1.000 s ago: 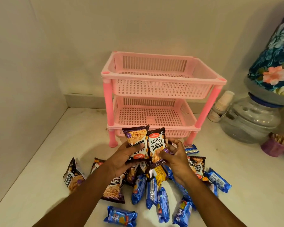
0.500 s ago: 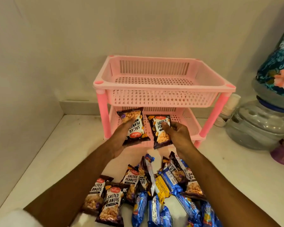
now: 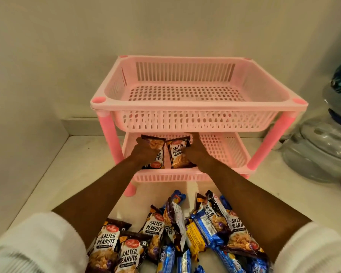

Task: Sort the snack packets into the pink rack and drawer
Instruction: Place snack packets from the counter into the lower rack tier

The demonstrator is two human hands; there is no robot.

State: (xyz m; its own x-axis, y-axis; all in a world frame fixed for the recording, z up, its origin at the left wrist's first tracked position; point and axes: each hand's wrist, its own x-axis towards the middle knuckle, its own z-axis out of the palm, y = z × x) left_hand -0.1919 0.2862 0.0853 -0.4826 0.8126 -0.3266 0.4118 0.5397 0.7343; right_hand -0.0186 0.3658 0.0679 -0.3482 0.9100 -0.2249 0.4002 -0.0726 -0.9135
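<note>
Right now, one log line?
left hand: peanut packet | right hand: second packet | both over lower tray | top tray bare

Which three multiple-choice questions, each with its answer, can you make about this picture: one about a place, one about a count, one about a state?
1. Where are the two hands placing peanut packets?
A. top tray
B. lower tray
C. floor

2. How many packets do the hands hold together?
A. one
B. two
C. four

3. What is the state of the top tray?
A. empty
B. half full
C. full

Answers:
1 B: the left hand and right hand reach under the top tray into the lower tray of the pink rack.
2 B: the left packet and right packet lie side by side, one under each hand.
3 A: only its bare holed bottom shows.
</note>
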